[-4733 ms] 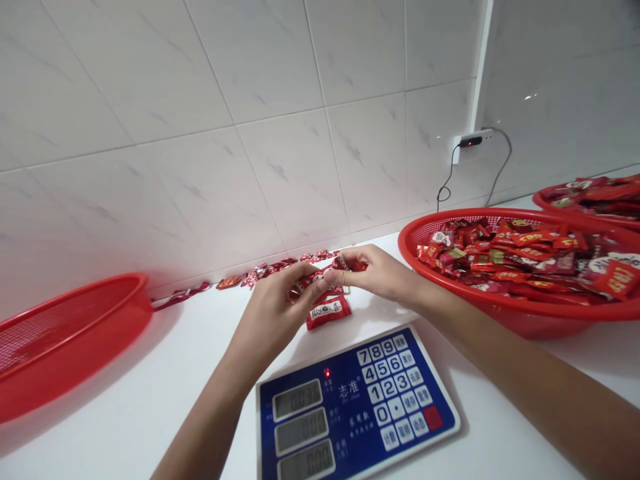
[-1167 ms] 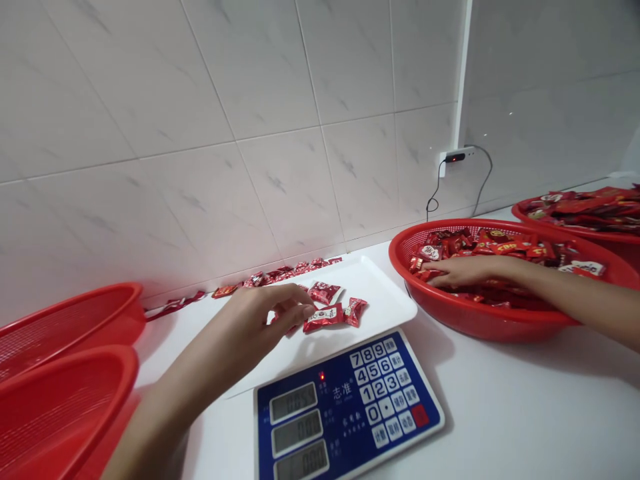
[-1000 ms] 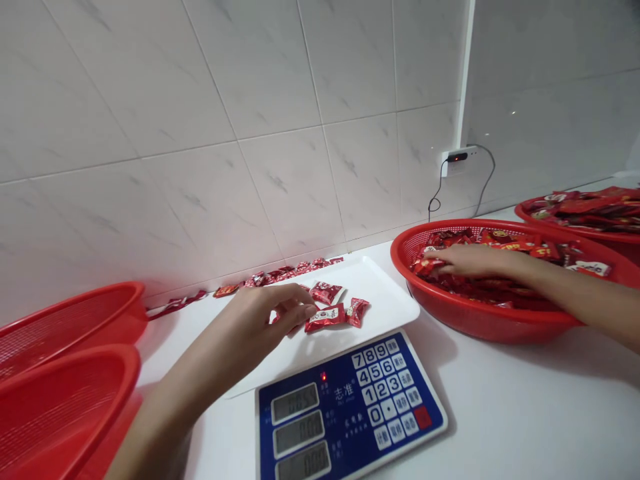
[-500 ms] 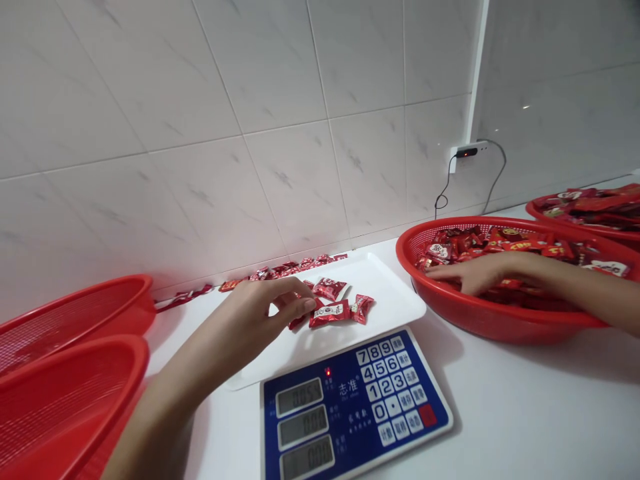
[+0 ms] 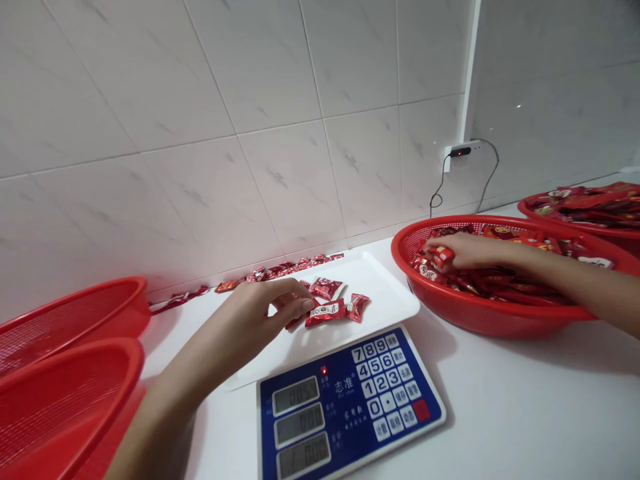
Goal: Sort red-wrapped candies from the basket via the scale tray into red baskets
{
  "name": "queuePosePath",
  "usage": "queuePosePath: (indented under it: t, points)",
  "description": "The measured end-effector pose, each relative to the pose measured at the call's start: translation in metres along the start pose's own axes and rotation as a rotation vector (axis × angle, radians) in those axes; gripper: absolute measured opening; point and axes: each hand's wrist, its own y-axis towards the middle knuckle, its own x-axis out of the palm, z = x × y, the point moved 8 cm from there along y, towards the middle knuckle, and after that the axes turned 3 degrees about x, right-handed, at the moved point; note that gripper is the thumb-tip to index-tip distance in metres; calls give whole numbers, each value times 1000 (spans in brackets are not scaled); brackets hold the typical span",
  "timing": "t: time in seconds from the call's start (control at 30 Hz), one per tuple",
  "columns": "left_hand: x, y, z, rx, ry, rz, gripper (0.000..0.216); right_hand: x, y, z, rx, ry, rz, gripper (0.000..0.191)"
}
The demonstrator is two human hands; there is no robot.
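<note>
My left hand (image 5: 267, 308) is over the white scale tray (image 5: 383, 293), its thumb and fingers bent round a red wrapped candy (image 5: 294, 324), mostly hidden beneath them. Right beside the fingertips lie more wrapped candies: one with a white label (image 5: 326, 312), one behind it (image 5: 327, 288) and a smaller one (image 5: 358, 307). My right hand (image 5: 463, 252) is closed on a shiny red wrapped candy (image 5: 441, 257) just above the heap in a red plastic basket (image 5: 480, 319). The blue scale panel (image 5: 345, 407) faces me below the tray.
Two red baskets (image 5: 75, 373) stand at the left edge. A row of wrapped candies (image 5: 280, 270) runs along the tiled wall behind the tray. Another filled red basket (image 5: 595, 230) sits at the far right. A power socket with cables (image 5: 460, 153) is on the wall.
My right hand has risen out of the heap, moving slightly up, and now shows a red candy in its fingers. My left hand stays in place at the tray.
</note>
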Motion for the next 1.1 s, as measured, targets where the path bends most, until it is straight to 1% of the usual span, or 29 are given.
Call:
queuePosePath:
  t: [0.07, 0.13, 0.2, 0.23, 0.27, 0.3, 0.33, 0.4, 0.43, 0.47, 0.53, 0.6, 0.67, 0.73, 0.83, 0.9, 1.0, 1.1]
  points:
    - [-2, -1, -5, -6, -5, 13, 37, -19, 1, 8, 71, 83, 134, 36]
    - [-5, -1, -9, -27, -25, 41, 37, -37, -3, 8, 122, 264, 278, 21]
    - [-8, -2, -9, -64, -66, 89, 35, -47, -13, -6, 117, 562, 376, 22]
    - [-10, -2, -7, -85, -99, 121, 34, -48, -19, -19, 87, 755, 390, 26]
    - [-10, -1, -5, -104, -141, 156, 34, -44, -23, -39, 36, 908, 347, 29]
    - [-10, -1, -1, -119, -193, 185, 36, -39, -28, -61, -17, 1017, 307, 32]
    - [-7, 0, 4, -125, -254, 200, 39, -32, -32, -87, -87, 1090, 233, 33]
    - [2, 4, 11, -121, -393, 184, 41, -19, -39, -138, -265, 1197, 120, 29]
    - [7, 6, 11, -119, -467, 164, 39, -13, -41, -159, -341, 1245, 69, 27]
    - [13, 8, 10, -121, -541, 143, 37, -5, -40, -175, -390, 1294, 19, 26]
    - [21, 11, -1, -144, -659, 112, 35, 8, -34, -195, -431, 1370, -47, 29]
    - [25, 13, -15, -174, -708, 96, 35, 21, -25, -203, -411, 1422, -134, 31]
    - [25, 14, -26, -187, -695, 101, 36, 32, -16, -203, -380, 1444, -222, 32]
    - [23, 14, -32, -194, -664, 145, 39, 38, -11, -199, -363, 1442, -253, 34]
    - [20, 14, -33, -203, -608, 218, 39, 42, -6, -193, -353, 1395, -238, 36]
    - [21, 15, -31, -201, -575, 238, 38, 41, -5, -190, -354, 1373, -204, 36]
    - [22, 16, -28, -172, -556, 223, 43, 35, -4, -185, -361, 1375, -126, 34]
    - [21, 17, -21, -112, -529, 203, 45, 33, -4, -181, -355, 1407, -138, 30]
